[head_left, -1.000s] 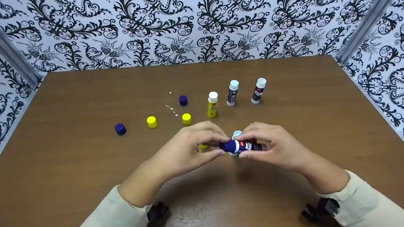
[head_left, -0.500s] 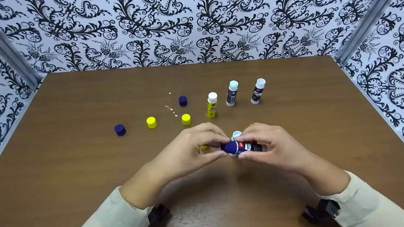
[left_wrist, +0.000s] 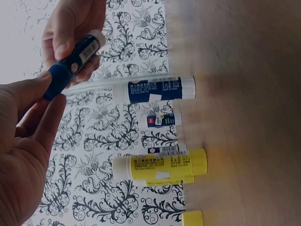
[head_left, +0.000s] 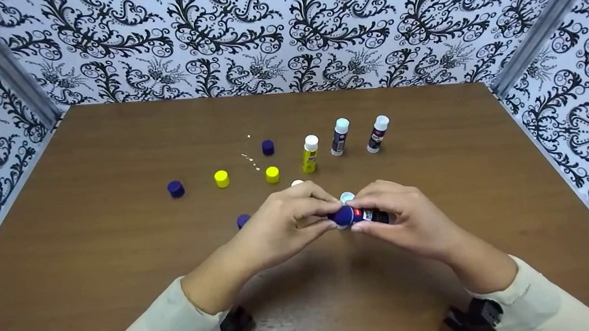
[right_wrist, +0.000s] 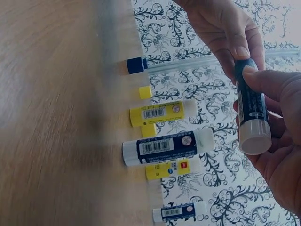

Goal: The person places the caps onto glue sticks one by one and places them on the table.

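Above the table, in the head view, my right hand holds the body of a dark blue glue stick, tilted nearly level. My left hand pinches its blue cap between thumb and fingers. The cap sits against the body with only a thin pale line between them. In the right wrist view the stick's white base points toward the camera. Under the hands stands an uncapped blue glue stick, mostly hidden in the head view. An uncapped yellow glue stick stands beside it, largely behind my left hand in the head view.
Farther back stand a yellow glue stick and two dark ones, all with white tops. Yellow caps and blue caps lie to the left. Small white crumbs are scattered near them. Patterned walls enclose the table.
The white band between cap and body has narrowed to a thin line as the cap moved onto the glue stick. Both hands shifted slightly right in view; a blue cap now shows beside my left hand.
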`<state>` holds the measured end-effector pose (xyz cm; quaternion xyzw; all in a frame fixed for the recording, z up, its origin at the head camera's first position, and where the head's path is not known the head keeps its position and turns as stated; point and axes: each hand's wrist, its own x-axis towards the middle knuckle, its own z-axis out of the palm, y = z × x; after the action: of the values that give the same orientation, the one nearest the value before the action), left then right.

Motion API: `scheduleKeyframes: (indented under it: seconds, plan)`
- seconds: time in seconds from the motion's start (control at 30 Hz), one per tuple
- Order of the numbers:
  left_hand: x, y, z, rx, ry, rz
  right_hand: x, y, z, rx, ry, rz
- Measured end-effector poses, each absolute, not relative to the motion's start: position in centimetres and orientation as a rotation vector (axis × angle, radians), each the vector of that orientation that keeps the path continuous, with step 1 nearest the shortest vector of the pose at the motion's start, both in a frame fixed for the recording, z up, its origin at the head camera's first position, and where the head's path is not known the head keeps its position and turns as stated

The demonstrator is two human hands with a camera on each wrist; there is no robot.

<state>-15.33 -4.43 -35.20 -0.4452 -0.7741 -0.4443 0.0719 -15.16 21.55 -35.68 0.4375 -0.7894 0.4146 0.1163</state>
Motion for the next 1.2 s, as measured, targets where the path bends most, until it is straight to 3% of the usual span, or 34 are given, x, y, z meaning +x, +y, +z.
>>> scheduleKeyframes:
  seconds: [0.43,1.2]
  plan:
    - [-14.7,-4.3,-34.8,-1.340,-2.308,-1.292,-15.2,21.6,-35.4,1.371,-2.212,1.152]
    - [-14.9,-4.5,-34.3,-1.386,-2.204,-1.155,-14.4,22.0,-34.0,1.241,-2.439,0.935]
